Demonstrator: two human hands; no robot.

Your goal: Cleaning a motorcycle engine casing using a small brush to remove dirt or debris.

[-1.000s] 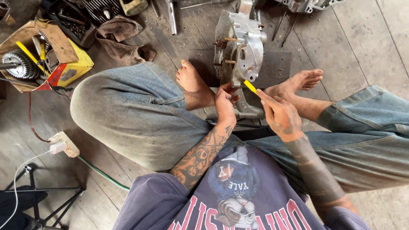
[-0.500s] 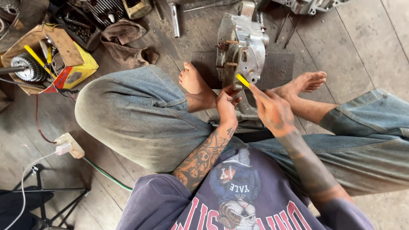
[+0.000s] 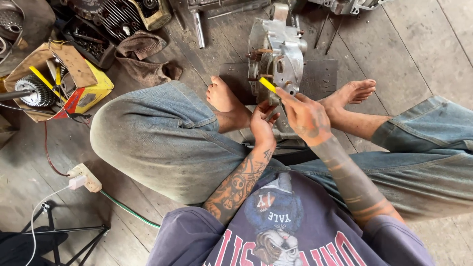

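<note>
Item: engine case (image 3: 277, 49). Our right hand (image 3: 306, 117) grips a yellow tool (image 3: 268, 84); left hand (image 3: 262, 123) curls, steadying (keep case braced).

Seated person, right hand (image 3: 306, 116) gripping yellow-handled tool (image 3: 267, 84), left hand (image 3: 262, 124) against metal engine casing (image 3: 276, 51)

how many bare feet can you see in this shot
2: one bare foot left of the metal engine casing, the other foot to its right, both on the wooden floor.
</note>
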